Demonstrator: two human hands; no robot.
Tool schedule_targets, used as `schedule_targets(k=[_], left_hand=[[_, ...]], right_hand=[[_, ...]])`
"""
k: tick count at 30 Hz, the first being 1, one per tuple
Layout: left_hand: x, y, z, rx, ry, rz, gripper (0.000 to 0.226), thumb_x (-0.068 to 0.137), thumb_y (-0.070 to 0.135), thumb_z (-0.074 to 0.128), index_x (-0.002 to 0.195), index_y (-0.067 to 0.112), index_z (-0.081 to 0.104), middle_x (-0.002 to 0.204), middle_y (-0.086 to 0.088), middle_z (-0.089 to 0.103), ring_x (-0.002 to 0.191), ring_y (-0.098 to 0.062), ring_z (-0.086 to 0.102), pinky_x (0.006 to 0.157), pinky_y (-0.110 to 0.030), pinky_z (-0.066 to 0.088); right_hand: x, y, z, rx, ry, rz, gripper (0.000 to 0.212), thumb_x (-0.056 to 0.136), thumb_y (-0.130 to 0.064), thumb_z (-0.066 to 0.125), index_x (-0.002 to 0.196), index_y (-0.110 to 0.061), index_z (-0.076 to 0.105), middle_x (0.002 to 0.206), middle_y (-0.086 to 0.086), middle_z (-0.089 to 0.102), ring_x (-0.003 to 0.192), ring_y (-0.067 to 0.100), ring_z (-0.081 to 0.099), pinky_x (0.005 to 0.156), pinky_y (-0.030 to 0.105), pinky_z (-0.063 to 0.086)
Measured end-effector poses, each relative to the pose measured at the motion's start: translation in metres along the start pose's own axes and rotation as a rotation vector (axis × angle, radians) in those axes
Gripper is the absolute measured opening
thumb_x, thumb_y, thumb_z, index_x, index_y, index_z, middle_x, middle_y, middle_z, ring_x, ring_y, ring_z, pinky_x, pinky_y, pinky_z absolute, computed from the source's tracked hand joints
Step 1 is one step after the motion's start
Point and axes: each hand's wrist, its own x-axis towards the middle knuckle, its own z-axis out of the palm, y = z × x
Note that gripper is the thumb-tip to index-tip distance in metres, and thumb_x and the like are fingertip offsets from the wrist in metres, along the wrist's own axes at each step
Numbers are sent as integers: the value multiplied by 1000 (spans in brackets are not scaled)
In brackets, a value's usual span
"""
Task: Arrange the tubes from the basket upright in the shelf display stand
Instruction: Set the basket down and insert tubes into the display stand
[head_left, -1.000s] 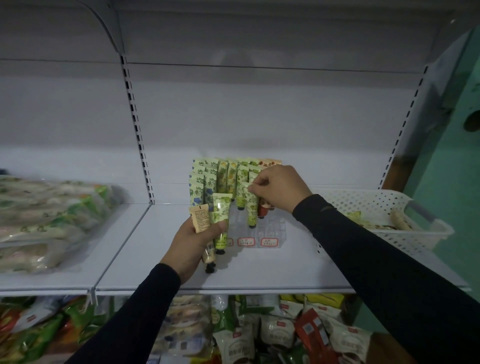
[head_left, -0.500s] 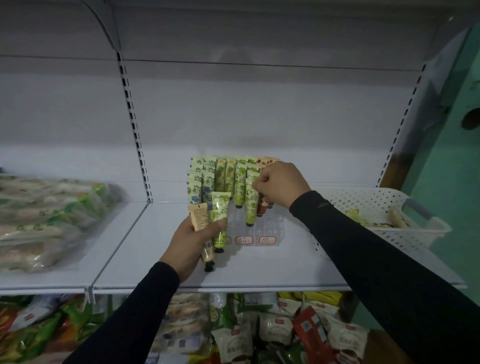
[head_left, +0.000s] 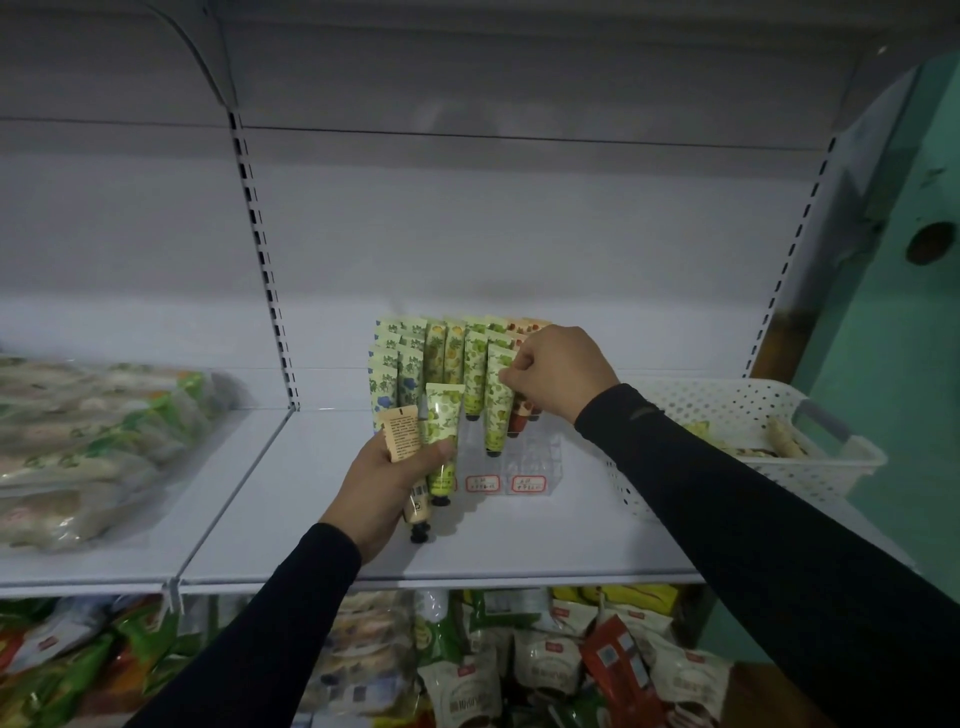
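A clear tiered display stand (head_left: 540, 457) sits on the white shelf (head_left: 519, 551), holding several upright tubes in green, blue and orange prints. My right hand (head_left: 558, 371) pinches the top of a green patterned tube (head_left: 497, 410) that stands cap down in the stand's front rows. My left hand (head_left: 387, 483) grips two tubes in front of the stand: a beige tube (head_left: 402, 434) with its back label showing and a green tube (head_left: 441, 431), both with black caps pointing down. The white perforated basket (head_left: 810, 462) stands at the right with a few tubes left inside.
Bagged goods (head_left: 88, 447) lie on the shelf section to the left. Snack packets (head_left: 519, 665) fill the level below. A teal wall (head_left: 893, 338) borders the right side. Slotted uprights run up the shelf back.
My right hand has lowered the green tube a little into the stand. My left hand holds its two tubes in the same place.
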Motion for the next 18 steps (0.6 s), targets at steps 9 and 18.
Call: schedule_targets(k=[9,18], left_hand=[[0,4,4,-3,-27,-3,43,72,24,75,112,9,65,89,-2,74,81,-18,69,78,-41,51],[1,5,-8,18,30,23,38,79,27,73,112,10,65,100,-7,74,91,-23,70,80,-39,55]], right_hand=[[-15,-27,-14,339,-195,-181,32,91,-47,62,90,-17,75,74,-16,63,55,-6,56,56,17,42],[4,-33,-24,460,-299,-132,16,84,-36,74,81,-20,77,80,-13,72,73,3,66,68,21,51]])
